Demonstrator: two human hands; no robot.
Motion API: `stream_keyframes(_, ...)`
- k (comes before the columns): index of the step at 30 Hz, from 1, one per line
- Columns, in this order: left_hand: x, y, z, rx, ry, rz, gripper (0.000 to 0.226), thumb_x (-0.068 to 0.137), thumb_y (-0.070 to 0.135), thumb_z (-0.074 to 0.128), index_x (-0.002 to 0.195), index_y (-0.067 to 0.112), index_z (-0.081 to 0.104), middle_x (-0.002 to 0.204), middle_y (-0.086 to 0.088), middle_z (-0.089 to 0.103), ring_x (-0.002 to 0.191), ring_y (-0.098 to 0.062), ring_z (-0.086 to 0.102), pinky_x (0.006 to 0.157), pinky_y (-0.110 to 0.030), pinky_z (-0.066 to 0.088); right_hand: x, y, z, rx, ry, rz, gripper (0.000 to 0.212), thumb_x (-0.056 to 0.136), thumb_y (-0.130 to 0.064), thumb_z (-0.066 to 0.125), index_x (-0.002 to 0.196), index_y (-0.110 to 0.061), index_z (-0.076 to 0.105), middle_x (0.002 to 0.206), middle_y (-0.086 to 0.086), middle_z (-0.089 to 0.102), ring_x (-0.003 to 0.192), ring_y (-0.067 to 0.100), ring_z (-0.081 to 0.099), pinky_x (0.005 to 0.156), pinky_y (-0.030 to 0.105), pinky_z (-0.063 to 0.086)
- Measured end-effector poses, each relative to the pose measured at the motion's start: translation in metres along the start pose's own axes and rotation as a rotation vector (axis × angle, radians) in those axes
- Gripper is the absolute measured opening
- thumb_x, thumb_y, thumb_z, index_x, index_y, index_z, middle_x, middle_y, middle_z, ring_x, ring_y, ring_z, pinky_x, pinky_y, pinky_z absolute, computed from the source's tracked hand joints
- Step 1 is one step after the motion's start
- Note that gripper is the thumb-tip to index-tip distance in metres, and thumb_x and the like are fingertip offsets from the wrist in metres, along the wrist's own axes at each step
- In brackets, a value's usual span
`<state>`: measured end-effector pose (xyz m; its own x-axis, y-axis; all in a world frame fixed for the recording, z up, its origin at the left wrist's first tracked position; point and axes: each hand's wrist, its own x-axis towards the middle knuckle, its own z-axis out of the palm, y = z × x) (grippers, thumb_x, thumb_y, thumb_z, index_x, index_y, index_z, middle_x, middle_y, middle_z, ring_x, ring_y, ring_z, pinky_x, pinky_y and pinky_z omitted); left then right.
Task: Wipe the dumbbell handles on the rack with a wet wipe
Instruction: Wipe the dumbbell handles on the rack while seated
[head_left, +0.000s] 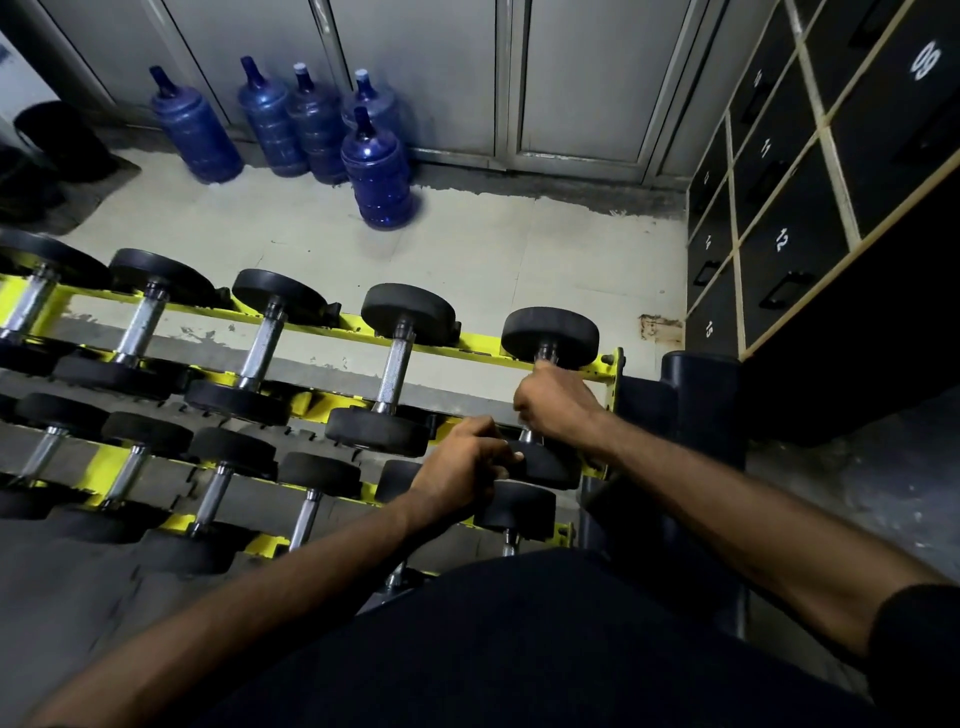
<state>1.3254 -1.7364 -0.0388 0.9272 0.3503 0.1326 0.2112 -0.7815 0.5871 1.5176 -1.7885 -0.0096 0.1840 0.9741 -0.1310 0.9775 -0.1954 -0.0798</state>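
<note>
Clasping chrome handle (545, 356) of end dumbbell (549, 335) with right grip (556, 408), holding its black near head with left grip (462, 467).

Rack (358, 326) yellow; dumbbell heads (408, 312) black, handles (396, 371) silver knurled; water jugs (376, 171) blue; lockers (789, 249) black, white numerals.

The right hand (558, 405) is curled round the steel handle of the rightmost dumbbell (550, 335) on the upper tier of the yellow rack (467, 345). The left hand (462, 470) grips that dumbbell's near black head. Five blue water bottles (376, 171) stand by the far wall, and numbered lockers (789, 244) fill the right.
</note>
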Motion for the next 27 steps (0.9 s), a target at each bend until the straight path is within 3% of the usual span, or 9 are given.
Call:
stream_keyframes(3, 0.000, -0.004, -0.001, -0.001, -0.008, 0.010, 0.021, 0.078, -0.002, 0.075, 0.094, 0.012, 0.074, 0.091, 0.009, 0.049, 0.087, -0.017, 0.058, 0.067, -0.040, 0.055, 0.002, 0.012, 0.007, 0.138, 0.135, 0.120, 0.009, 0.084, -0.008, 0.067, 0.089, -0.007, 0.075, 0.093, 0.006, 0.065, 0.088, 0.029, 0.063, 0.070, 0.038, 0.056)
stream_keyframes(6, 0.005, 0.006, -0.006, 0.036, 0.016, -0.091, 0.040, 0.086, 0.004, 0.063, 0.125, -0.001, 0.057, 0.088, 0.006, 0.057, 0.081, -0.016, 0.058, 0.066, -0.033, 0.051, -0.006, 0.011, 0.019, 0.272, 0.224, 0.289, 0.006, 0.084, -0.005, 0.068, 0.079, -0.007, 0.068, 0.089, 0.008, 0.060, 0.077, 0.028, 0.062, 0.065, 0.041, 0.056)
stream_keyframes(10, -0.001, 0.008, -0.009, -0.284, -0.088, -0.249, 0.050, 0.089, 0.004, 0.055, 0.136, -0.008, 0.039, 0.083, 0.004, 0.061, 0.076, -0.021, 0.055, 0.067, -0.035, 0.045, -0.017, 0.009, 0.029, 0.525, 0.273, 0.363, 0.014, 0.083, -0.005, 0.066, 0.072, -0.013, 0.066, 0.079, 0.004, 0.068, 0.073, 0.021, 0.064, 0.063, 0.034, 0.054)
stream_keyframes(12, 0.002, 0.009, -0.007, -0.205, -0.032, -0.255, 0.048, 0.090, 0.005, 0.056, 0.134, -0.007, 0.041, 0.084, 0.004, 0.061, 0.075, -0.020, 0.056, 0.064, -0.033, 0.046, -0.011, 0.016, 0.030, 0.755, 0.382, 0.542, 0.010, 0.081, -0.005, 0.071, 0.080, -0.013, 0.075, 0.081, -0.001, 0.073, 0.076, 0.013, 0.067, 0.069, 0.028, 0.055)
stream_keyframes(15, 0.002, 0.007, -0.004, -0.023, -0.023, -0.112, 0.029, 0.086, 0.002, 0.068, 0.115, 0.006, 0.066, 0.097, 0.007, 0.054, 0.090, -0.015, 0.058, 0.070, -0.034, 0.054, 0.006, 0.024, 0.032, 1.201, 0.498, 0.919, 0.013, 0.079, 0.001, 0.076, 0.087, -0.010, 0.076, 0.089, 0.005, 0.075, 0.085, 0.017, 0.070, 0.082, 0.037, 0.060)
stream_keyframes(18, -0.001, 0.005, -0.003, 0.014, -0.052, -0.051, 0.025, 0.079, -0.004, 0.075, 0.096, 0.015, 0.073, 0.099, 0.006, 0.051, 0.095, -0.018, 0.059, 0.073, -0.036, 0.058, 0.004, 0.017, 0.025, 1.663, 0.435, 1.131, 0.018, 0.083, 0.011, 0.067, 0.090, -0.005, 0.071, 0.095, 0.010, 0.072, 0.091, 0.023, 0.071, 0.083, 0.036, 0.059)
stream_keyframes(23, 0.002, 0.006, -0.004, -0.020, 0.010, -0.068, 0.029, 0.084, -0.002, 0.069, 0.112, 0.004, 0.068, 0.094, 0.004, 0.054, 0.084, -0.017, 0.058, 0.063, -0.032, 0.058, -0.039, 0.014, 0.029, 1.604, 0.067, 1.017, 0.025, 0.076, 0.020, 0.067, 0.088, -0.001, 0.072, 0.101, 0.018, 0.072, 0.088, 0.027, 0.070, 0.078, 0.034, 0.060)
stream_keyframes(25, 0.001, 0.004, -0.003, -0.034, 0.017, -0.094, 0.036, 0.087, 0.001, 0.066, 0.123, 0.001, 0.062, 0.093, 0.004, 0.057, 0.082, -0.015, 0.058, 0.060, -0.028, 0.057, -0.039, 0.015, 0.030, 1.585, 0.143, 0.988, 0.028, 0.072, 0.022, 0.069, 0.089, 0.001, 0.072, 0.098, 0.016, 0.072, 0.084, 0.027, 0.069, 0.080, 0.039, 0.060)
stream_keyframes(27, 0.002, 0.010, -0.004, -0.058, -0.014, -0.063, 0.023, 0.084, -0.002, 0.072, 0.106, 0.004, 0.071, 0.100, 0.001, 0.053, 0.091, -0.016, 0.058, 0.072, -0.024, 0.059, -0.027, 0.013, 0.027, 1.489, 0.316, 0.954, 0.027, 0.074, 0.018, 0.072, 0.094, 0.000, 0.072, 0.093, 0.009, 0.070, 0.085, 0.024, 0.068, 0.083, 0.040, 0.059)
